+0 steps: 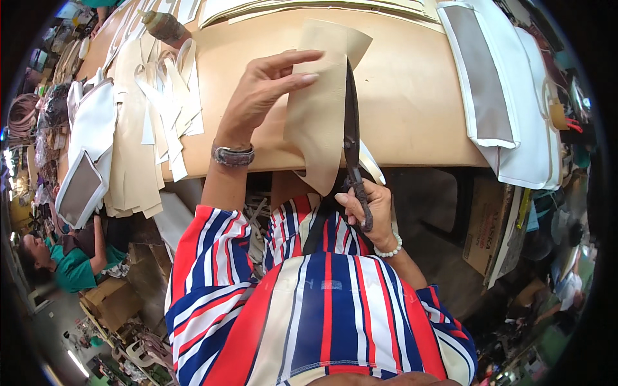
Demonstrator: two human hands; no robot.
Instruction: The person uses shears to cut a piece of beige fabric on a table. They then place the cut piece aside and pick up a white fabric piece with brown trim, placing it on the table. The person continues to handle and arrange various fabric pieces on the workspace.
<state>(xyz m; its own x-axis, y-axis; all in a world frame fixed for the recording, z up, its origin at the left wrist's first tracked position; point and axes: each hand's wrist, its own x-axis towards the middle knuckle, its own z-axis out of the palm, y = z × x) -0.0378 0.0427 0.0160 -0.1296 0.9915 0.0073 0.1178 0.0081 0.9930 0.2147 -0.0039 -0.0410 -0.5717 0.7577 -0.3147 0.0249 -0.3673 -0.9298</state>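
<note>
My left hand [270, 90] pinches a cream sheet of leather-like material [312, 128] near its upper part, over the front of the padded work table [412, 103]. My right hand [370, 206] grips large dark scissors [351, 148] below the table's front edge. The long blades point upward along the sheet, with part of the sheet on their far side near the top. A narrow white strip [368, 161] hangs just right of the scissors.
Cream strips [129, 167] and a white-bordered grey panel [84, 180] lie at left, behind them a bottle [164, 29]. More white-bordered panels [486, 83] lie at right, flat sheets [322, 9] at the back. A co-worker in teal [74, 264] is at lower left, a cardboard box [479, 231] below right.
</note>
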